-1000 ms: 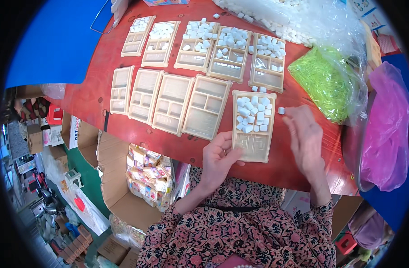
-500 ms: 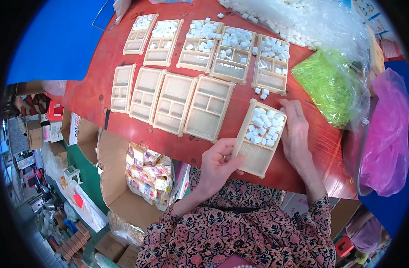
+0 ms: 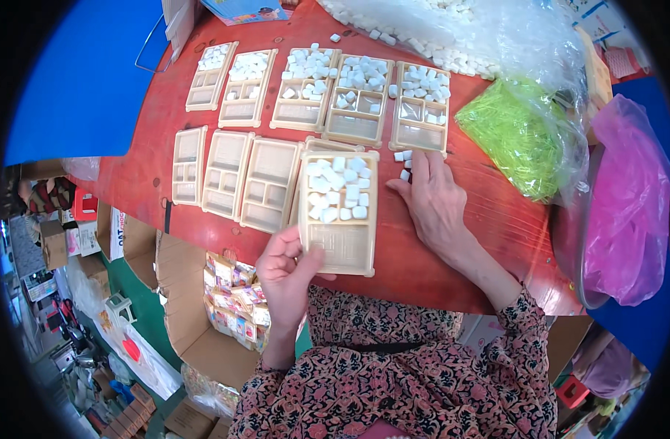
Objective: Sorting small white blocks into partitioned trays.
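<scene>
Your left hand (image 3: 286, 267) grips the beige tray (image 3: 342, 252) above the desk (image 3: 510, 234), overlapping the nearer row of trays (image 3: 272, 161); white cubes (image 3: 333, 197) crowd its upper compartment. Your right hand (image 3: 437, 205) is spread loosely beside stray cubes (image 3: 405, 175). The far row of trays (image 3: 298, 115) holds cubes, mostly in the far compartments.

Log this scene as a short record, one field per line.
Left hand: grips a beige compartment tray
Tray contents: white cubes in its far part
Right hand: beside loose white cubes on the red table
Back row: five beige trays with white cubes
Right side: lime-green strands, pink plastic bag
</scene>
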Demonstrator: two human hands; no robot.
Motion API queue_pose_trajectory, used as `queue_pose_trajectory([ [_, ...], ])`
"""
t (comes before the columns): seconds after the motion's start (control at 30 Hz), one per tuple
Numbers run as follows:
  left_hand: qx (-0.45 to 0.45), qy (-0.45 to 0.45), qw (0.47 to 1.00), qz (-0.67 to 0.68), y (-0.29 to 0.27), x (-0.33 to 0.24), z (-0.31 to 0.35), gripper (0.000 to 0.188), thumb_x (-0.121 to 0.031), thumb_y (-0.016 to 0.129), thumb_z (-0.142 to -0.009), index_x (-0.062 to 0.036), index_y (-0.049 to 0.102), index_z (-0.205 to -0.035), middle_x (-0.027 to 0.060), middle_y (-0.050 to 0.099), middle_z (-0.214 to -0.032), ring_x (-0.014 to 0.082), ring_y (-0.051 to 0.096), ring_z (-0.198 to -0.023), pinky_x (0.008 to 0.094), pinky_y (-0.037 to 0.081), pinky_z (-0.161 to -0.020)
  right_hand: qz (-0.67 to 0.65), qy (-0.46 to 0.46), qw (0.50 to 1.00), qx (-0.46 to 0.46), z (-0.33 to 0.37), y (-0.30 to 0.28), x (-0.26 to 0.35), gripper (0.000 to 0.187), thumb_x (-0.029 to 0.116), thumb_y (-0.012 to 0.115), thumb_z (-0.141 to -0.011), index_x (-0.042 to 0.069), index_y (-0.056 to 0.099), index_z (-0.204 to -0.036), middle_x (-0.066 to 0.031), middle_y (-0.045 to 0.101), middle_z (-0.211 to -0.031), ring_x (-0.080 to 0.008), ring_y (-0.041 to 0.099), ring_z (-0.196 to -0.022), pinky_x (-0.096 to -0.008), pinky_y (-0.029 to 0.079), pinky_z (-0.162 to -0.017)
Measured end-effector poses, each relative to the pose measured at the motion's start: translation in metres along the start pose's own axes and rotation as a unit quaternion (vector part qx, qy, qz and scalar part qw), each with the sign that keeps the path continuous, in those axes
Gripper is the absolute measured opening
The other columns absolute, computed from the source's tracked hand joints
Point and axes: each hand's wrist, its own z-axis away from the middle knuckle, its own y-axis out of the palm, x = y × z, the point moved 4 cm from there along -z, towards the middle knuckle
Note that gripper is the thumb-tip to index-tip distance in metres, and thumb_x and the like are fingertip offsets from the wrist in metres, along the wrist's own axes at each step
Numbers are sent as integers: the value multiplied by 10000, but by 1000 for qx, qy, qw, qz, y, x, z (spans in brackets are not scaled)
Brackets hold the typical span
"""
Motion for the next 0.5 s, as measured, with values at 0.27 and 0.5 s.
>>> queue_pose_trajectory([
  [0.27, -26, 20, 999, -16, -17, -23, -10, 273, 30, 568, -877, 61, 537, -1147, 136, 675, -984, 137, 661, -761, 251, 571, -562, 1, -48, 998, -51, -22, -1, 26, 450, 379, 724, -732, 59, 542, -991, -66, 490, -870, -193, 572, -701, -288, 485, -451],
  [0.5, -2, 25, 1000, -18, -14, -44, -16, 286, 24, 565, -884, 56, 534, -1167, 138, 671, -1016, 137, 663, -785, 249, 571, -567, 2, -112, 992, -53, -45, -6, 44, 301, 257, 644, -815, 41, 546, -1001, -73, 484, -864, -188, 559, -679, -283, 480, -437],
])
